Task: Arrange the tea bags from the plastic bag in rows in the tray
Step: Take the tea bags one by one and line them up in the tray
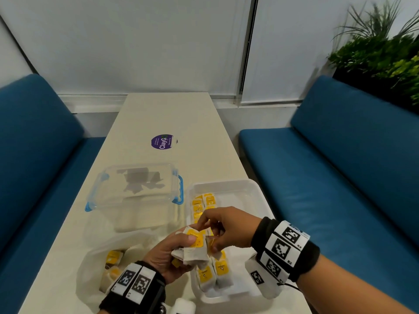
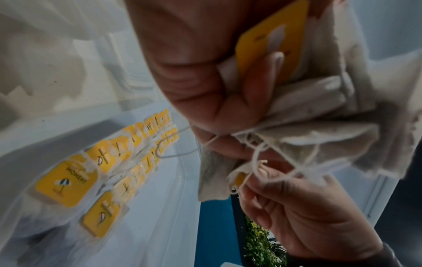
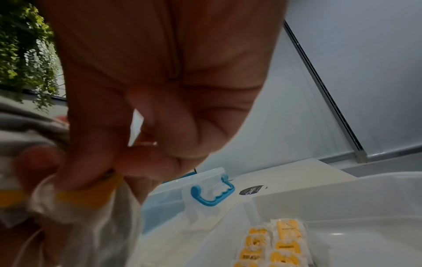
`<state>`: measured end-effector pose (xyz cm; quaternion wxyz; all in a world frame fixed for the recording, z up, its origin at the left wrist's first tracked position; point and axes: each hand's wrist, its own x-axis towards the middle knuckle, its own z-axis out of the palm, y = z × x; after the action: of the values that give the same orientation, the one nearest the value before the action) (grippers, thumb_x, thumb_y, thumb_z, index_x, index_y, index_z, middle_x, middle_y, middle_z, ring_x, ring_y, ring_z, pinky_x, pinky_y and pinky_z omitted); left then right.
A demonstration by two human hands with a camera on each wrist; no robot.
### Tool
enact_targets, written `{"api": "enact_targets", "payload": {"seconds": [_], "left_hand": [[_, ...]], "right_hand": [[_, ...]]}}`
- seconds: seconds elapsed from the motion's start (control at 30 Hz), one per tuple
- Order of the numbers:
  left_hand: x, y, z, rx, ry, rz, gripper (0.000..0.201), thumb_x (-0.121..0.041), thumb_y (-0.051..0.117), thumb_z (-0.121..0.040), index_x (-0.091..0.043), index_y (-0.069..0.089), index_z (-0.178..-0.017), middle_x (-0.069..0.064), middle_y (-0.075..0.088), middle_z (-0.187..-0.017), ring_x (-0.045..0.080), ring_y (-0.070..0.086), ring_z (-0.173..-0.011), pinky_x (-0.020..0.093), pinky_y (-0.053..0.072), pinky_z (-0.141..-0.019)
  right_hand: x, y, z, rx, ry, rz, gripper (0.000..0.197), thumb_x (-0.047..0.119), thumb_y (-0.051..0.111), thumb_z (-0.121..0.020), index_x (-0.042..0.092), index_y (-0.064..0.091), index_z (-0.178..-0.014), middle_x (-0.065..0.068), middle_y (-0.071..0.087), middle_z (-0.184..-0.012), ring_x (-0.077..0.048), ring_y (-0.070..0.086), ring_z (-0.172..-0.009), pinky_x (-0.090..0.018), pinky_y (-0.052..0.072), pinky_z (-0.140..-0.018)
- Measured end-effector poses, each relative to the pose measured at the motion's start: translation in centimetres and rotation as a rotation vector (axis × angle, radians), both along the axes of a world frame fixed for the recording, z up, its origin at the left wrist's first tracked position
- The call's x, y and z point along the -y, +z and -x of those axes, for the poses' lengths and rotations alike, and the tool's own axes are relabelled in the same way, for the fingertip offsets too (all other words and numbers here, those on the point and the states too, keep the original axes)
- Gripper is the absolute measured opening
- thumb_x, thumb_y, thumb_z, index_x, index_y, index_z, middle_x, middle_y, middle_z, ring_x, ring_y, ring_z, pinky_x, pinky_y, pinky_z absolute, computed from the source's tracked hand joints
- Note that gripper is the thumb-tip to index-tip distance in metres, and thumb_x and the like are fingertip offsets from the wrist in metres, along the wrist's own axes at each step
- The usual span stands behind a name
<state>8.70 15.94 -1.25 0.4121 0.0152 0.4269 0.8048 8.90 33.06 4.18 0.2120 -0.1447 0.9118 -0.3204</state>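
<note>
While two rows already fill the tray (image 1: 254,189), the left hand (image 1: 165,257) grips a bunch of tea bags (image 1: 195,248), the right hand (image 1: 226,227) pinches one, seemingly by its tag, and more wait in the plastic bag (image 1: 95,264) beside the tray.

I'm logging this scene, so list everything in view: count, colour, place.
table: one, cream, centre.
sticker: one, purple, mid-table.
lid: one, clear with blue clips, left of tray.
tray: one, white, near right of table.
tea bags in tray: two rows, yellow tags; count unclear.
plastic bag: one, clear, near left, tea bags inside.
held tea bags: a bunch, over the tray.
benches: two, blue, either side.
plants: green, far right.
left hand: grip on the bunch.
right hand: pinches a tag from the bunch.
</note>
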Motion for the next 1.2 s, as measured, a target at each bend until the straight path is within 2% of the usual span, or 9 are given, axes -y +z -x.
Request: {"api": "enact_targets", "payload": {"seconds": [0.23,0.37,0.5,0.63,0.73,0.83,0.93,1.07,1.2], "left_hand": [[0.0,0.5,0.1,0.046,-0.017,-0.037,0.071,-0.017,0.089,-0.004,-0.007,0.078,-0.073,0.016,0.064,-0.058,0.026,0.060,-0.043,0.026,0.050,-0.040],[0.2,0.2,0.8,0.070,0.042,-0.008,0.091,-0.018,0.089,-0.009,-0.005,0.073,-0.097,0.019,0.066,-0.069,0.026,0.059,-0.044,0.021,0.047,-0.039],[0.6,0.1,1.6,0.114,0.152,-0.004,0.103,-0.019,0.090,-0.013,-0.006,0.063,-0.111,0.019,0.071,-0.100,0.014,0.054,-0.039,0.012,0.036,-0.032],[0.8,-0.2,1.5,0.156,0.177,-0.040,0.102,-0.018,0.091,-0.012,-0.006,0.063,-0.110,0.019,0.070,-0.104,0.015,0.061,-0.044,0.013,0.038,-0.032],[0.6,-0.4,1.3,0.180,0.173,-0.034,0.101,-0.017,0.091,-0.012,-0.006,0.064,-0.109,0.019,0.071,-0.104,0.015,0.062,-0.046,0.014,0.039,-0.032],[0.5,-0.4,1.0,0.192,0.178,-0.038,0.101,-0.016,0.091,-0.012,-0.004,0.064,-0.109,0.019,0.071,-0.101,0.016,0.061,-0.045,0.013,0.039,-0.032],[0.6,-0.1,1.0,0.195,0.188,-0.037,0.103,-0.015,0.091,-0.011,-0.002,0.063,-0.109,0.021,0.071,-0.100,0.017,0.061,-0.045,0.013,0.039,-0.032],[0.9,0.2,1.2,0.189,0.212,-0.037,0.105,-0.016,0.091,-0.008,-0.001,0.063,-0.108,0.021,0.071,-0.099,0.016,0.057,-0.039,0.012,0.036,-0.030],[1.1,0.4,1.2,0.202,0.227,-0.039,0.107,-0.013,0.091,-0.005,0.001,0.062,-0.108,0.023,0.070,-0.099,0.018,0.057,-0.038,0.013,0.036,-0.029]], "right_hand": [[0.3,-1.0,0.4,-0.050,0.058,-0.018,0.022,0.013,0.076,-0.073,0.007,0.068,-0.092,0.007,0.044,-0.080,-0.004,0.042,-0.067,-0.024,0.042,-0.071],[-0.1,-0.7,0.6,-0.087,0.007,0.028,0.010,0.012,0.077,-0.072,0.014,0.068,-0.076,0.017,0.042,-0.077,0.001,0.041,-0.068,-0.013,0.037,-0.067],[-1.8,-0.8,1.6,-0.207,-0.274,0.177,0.031,0.018,0.080,-0.069,0.032,0.054,-0.060,0.009,0.050,-0.087,-0.001,0.044,-0.076,-0.016,0.038,-0.072],[-4.2,-2.1,4.4,-0.268,-0.717,0.433,0.025,0.023,0.078,-0.073,0.020,0.054,-0.066,-0.001,0.059,-0.077,-0.013,0.049,-0.069,-0.028,0.044,-0.068],[-5.8,-3.3,7.0,-0.188,-0.856,0.416,0.025,0.023,0.066,-0.086,0.016,0.048,-0.070,0.000,0.052,-0.063,-0.012,0.045,-0.053,-0.022,0.038,-0.050],[-6.6,-5.4,9.3,-0.112,-0.846,0.229,0.025,0.017,0.063,-0.087,0.019,0.047,-0.068,-0.001,0.052,-0.064,-0.014,0.048,-0.052,-0.030,0.043,-0.056],[-6.8,-7.2,10.7,-0.030,-0.772,0.002,0.022,0.008,0.061,-0.086,0.022,0.051,-0.071,0.001,0.055,-0.074,-0.017,0.054,-0.070,-0.029,0.046,-0.068],[-7.1,-8.4,11.7,0.059,-0.677,-0.011,0.025,0.006,0.058,-0.087,0.024,0.053,-0.069,0.005,0.051,-0.066,-0.012,0.050,-0.064,-0.014,0.040,-0.049],[-7.0,-9.4,12.7,0.099,-0.725,0.041,0.030,0.002,0.053,-0.089,0.021,0.050,-0.066,0.002,0.049,-0.064,-0.009,0.043,-0.054,-0.013,0.035,-0.037]]}}
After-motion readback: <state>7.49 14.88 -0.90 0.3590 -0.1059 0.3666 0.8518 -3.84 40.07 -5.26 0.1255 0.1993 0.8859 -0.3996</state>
